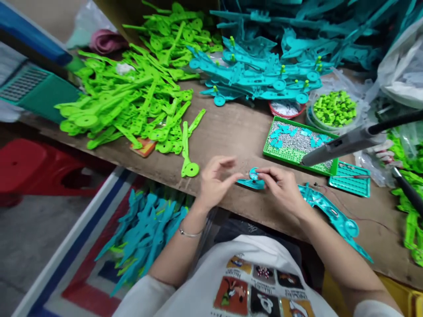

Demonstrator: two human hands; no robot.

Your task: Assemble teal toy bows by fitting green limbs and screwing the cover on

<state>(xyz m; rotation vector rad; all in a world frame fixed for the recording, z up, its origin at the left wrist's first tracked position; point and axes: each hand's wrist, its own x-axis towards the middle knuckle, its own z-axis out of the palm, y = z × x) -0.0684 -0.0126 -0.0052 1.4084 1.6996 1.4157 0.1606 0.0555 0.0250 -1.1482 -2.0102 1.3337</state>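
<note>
- The blue part point(250, 183) lies near the front edge of the table point(228, 127); I think a hard push could slide it off, as I see no wall on that side.
- Its round end point(254, 173) could tip or spin if it gets pressed on one side only; the left hand point(216, 182) has no firm hold to keep it steady.
- The long blue piece point(330, 207) lies by the right forearm; a quick pull back could drag it along.
- The grey tool point(342, 146) pokes in over the green tray point(280, 158); if the right hand point(280, 185) swings up fast, I fear a bump, and the tiny bits could spill.
- The blue part sits between the two hands; I see the right hand on its right, thumb and finger close together at the round end; I cannot tell if they pinch it or some tiny thing.
- The left hand is on its left, wide open with curled fingers, holding nothing I can see; its thumb tip is right by the thin end, maybe touching; I cannot tell.
</note>
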